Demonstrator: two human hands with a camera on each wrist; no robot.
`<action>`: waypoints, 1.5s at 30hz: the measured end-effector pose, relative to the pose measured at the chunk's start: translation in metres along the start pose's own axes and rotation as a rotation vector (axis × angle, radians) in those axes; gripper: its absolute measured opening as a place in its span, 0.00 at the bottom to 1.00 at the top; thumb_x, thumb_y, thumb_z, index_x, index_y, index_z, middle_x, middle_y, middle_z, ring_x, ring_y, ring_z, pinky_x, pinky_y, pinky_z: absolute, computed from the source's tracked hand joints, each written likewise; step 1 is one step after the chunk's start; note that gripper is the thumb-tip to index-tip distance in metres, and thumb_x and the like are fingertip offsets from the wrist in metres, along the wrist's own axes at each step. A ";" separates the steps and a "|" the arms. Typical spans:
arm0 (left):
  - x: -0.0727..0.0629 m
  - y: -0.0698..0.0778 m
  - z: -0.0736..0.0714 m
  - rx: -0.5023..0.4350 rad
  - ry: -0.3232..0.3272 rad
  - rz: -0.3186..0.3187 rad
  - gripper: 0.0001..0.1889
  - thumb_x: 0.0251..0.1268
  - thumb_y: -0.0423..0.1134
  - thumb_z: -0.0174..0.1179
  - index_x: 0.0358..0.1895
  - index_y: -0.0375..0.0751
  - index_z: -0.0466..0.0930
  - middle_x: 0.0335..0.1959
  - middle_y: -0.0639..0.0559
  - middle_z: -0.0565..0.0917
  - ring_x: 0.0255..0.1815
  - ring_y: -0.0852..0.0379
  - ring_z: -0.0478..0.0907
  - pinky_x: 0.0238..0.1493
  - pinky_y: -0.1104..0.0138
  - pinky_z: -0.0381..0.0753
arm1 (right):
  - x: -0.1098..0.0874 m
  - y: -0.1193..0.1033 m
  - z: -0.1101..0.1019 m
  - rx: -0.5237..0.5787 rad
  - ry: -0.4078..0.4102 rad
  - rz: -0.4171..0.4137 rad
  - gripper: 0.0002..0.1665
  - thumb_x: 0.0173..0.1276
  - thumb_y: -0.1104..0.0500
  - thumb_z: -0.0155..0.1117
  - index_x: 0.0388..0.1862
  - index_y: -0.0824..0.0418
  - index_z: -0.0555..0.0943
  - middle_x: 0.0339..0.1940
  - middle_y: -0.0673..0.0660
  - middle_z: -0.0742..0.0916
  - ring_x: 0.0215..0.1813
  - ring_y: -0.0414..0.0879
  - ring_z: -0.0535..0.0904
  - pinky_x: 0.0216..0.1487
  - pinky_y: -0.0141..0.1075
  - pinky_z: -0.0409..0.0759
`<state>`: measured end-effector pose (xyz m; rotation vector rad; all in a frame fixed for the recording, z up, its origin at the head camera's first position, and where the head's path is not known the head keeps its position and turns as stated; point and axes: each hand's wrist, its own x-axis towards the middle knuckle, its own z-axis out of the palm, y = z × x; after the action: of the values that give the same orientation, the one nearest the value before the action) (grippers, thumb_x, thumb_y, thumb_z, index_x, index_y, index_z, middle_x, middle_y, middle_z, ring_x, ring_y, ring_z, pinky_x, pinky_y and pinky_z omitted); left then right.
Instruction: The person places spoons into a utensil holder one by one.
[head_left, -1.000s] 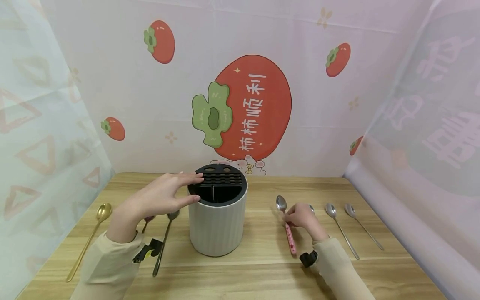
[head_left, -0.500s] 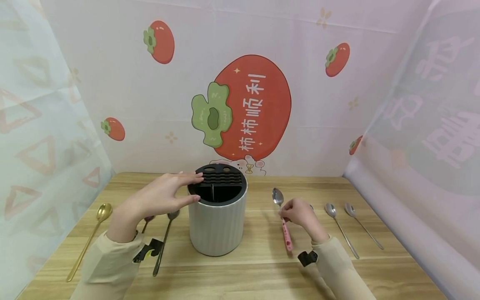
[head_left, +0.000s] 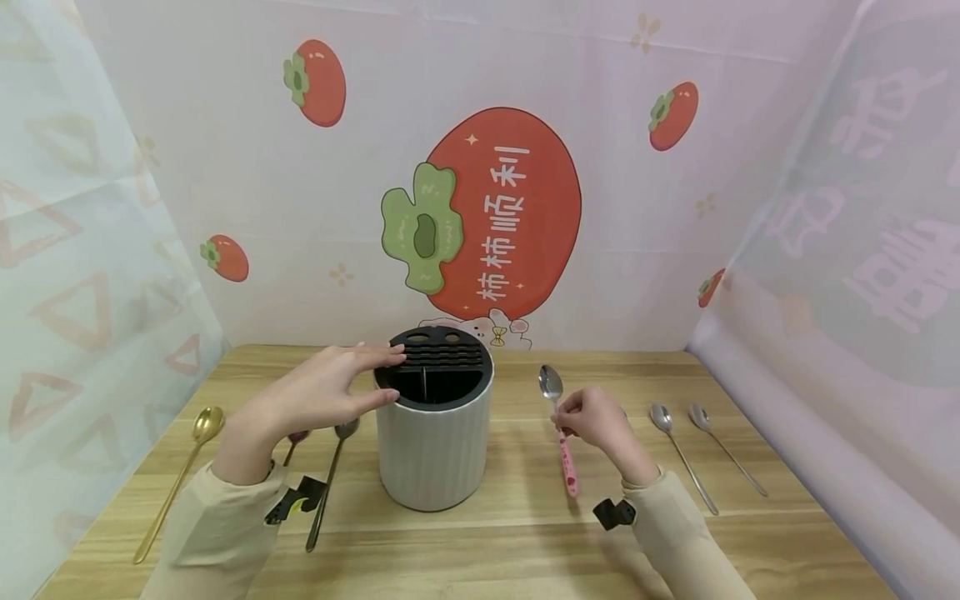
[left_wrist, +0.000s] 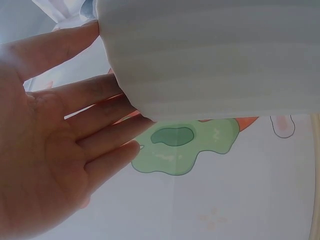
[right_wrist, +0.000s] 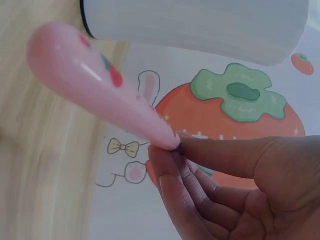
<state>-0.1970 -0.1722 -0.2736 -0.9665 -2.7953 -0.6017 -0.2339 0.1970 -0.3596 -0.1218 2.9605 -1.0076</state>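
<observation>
My right hand (head_left: 596, 418) pinches a spoon (head_left: 567, 467) between thumb and fingers, where its pink handle meets the metal. The bowl points away from me, and the right wrist view shows red fruit prints on the pink handle (right_wrist: 95, 82). At the left, my left hand (head_left: 322, 387) rests its straight fingers on the rim of a ribbed white utensil holder (head_left: 433, 458). Its black lid (head_left: 442, 357) has slots, round holes and two open compartments. In the left wrist view the fingertips of my left hand (left_wrist: 65, 130) touch the holder's wall (left_wrist: 210, 65).
A gold spoon (head_left: 206, 425) lies at far left; a dark spoon (head_left: 333, 467) and a partly hidden purple-headed one (head_left: 295, 440) lie nearer the holder. On the right are two silver spoons, one nearer (head_left: 678, 450) and one farther (head_left: 720, 442). Another spoon's tip shows behind my right hand.
My right hand has moved the pink-handled spoon to the left and a little away from me, lifting it off the table. The left hand stays in place on the holder.
</observation>
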 end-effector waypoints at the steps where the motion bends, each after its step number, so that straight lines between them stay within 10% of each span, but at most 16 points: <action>1: 0.000 0.000 0.000 0.000 0.001 -0.003 0.27 0.65 0.49 0.58 0.66 0.46 0.71 0.67 0.50 0.72 0.67 0.45 0.68 0.64 0.49 0.69 | 0.000 -0.001 0.000 0.003 0.002 -0.003 0.06 0.61 0.61 0.67 0.29 0.64 0.84 0.21 0.52 0.87 0.24 0.38 0.80 0.25 0.31 0.76; 45: 0.000 -0.001 0.001 -0.021 0.003 -0.005 0.27 0.66 0.50 0.58 0.66 0.46 0.71 0.67 0.49 0.72 0.68 0.45 0.67 0.65 0.48 0.68 | -0.014 -0.051 -0.030 0.059 0.097 -0.120 0.06 0.61 0.62 0.67 0.32 0.65 0.85 0.25 0.54 0.88 0.27 0.39 0.83 0.26 0.31 0.79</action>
<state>-0.1974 -0.1727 -0.2748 -0.9614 -2.7951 -0.6333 -0.2178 0.1762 -0.3046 -0.2600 3.0383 -1.1451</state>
